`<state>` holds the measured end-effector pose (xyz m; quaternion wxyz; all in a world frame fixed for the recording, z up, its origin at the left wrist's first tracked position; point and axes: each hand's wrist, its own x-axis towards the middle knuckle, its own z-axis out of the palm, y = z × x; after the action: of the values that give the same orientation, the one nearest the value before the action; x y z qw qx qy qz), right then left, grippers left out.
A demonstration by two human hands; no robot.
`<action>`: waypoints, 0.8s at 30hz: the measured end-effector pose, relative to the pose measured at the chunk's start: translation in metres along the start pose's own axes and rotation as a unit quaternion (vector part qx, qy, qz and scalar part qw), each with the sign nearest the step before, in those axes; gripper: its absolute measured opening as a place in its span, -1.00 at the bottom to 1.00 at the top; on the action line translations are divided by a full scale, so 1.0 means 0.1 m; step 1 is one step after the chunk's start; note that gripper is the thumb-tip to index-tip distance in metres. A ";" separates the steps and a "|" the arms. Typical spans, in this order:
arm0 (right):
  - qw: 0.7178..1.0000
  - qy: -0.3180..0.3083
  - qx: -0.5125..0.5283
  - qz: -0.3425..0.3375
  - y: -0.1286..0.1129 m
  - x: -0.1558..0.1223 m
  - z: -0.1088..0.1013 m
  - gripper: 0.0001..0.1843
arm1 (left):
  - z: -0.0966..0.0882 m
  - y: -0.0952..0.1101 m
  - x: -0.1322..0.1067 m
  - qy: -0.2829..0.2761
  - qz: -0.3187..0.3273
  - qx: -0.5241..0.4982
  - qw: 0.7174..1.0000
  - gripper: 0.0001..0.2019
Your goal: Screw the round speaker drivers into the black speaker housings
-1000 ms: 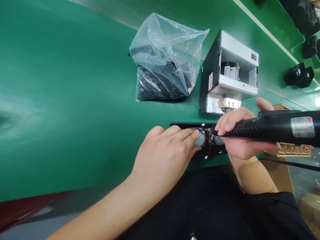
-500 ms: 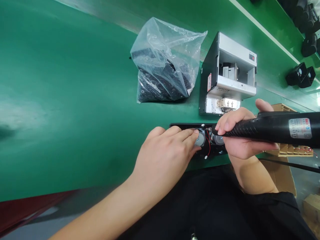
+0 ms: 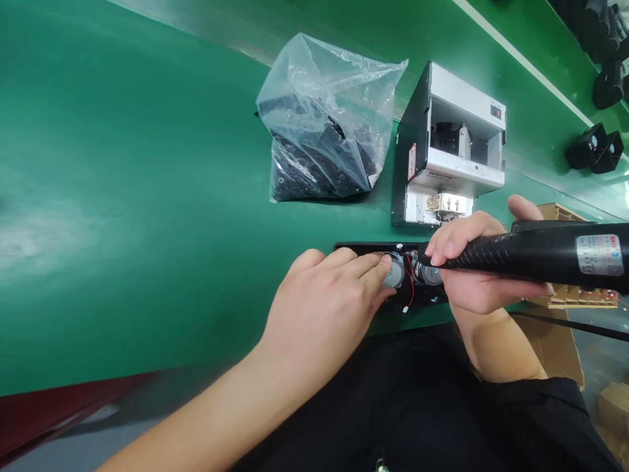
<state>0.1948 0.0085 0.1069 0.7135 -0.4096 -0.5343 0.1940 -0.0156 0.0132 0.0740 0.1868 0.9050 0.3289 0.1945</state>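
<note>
A long black housing (image 3: 361, 248) lies on the green bench with two round grey speakers in it. My left hand (image 3: 327, 295) bends over its left end, fingertips and thumb closed about the edge of the left speaker (image 3: 394, 274). Red and black wires with small white plugs run beside that speaker. Wrapped round a black electric screwdriver (image 3: 540, 254), my right hand (image 3: 469, 262) keeps the tool nearly level in the view, its tip over the housing between the speakers. The right speaker (image 3: 429, 274) is partly covered by this hand; the bit's exact contact cannot be made out.
A clear plastic bag (image 3: 329, 124) of black parts lies behind the housing. Right of it stands a silver and black screw feeder (image 3: 455, 144) with a red switch. Black speaker boxes (image 3: 592, 151) are farther right, and a cardboard box with dividers (image 3: 565, 213) sits beyond my right hand.
The screwdriver and my right hand have shifted very slightly right. Inside the screw feeder, the metal bracket has changed position. My left hand stays on the speaker.
</note>
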 end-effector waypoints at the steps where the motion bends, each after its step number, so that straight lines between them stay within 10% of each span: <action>1: 1.000 0.002 0.002 0.000 -0.01 0.00 0.00 -0.22 | 0.00 0.00 0.00 0.001 0.001 0.000 1.000 -0.73; 24: 0.999 -0.025 0.044 0.011 -0.02 -0.07 -0.02 -0.27 | -0.02 0.00 0.01 -0.003 -0.004 -0.002 1.000 -0.75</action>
<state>0.1942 0.0017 0.1041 0.7152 -0.3785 -0.5382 0.2358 -0.0154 0.0145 0.0759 0.1907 0.9040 0.3312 0.1917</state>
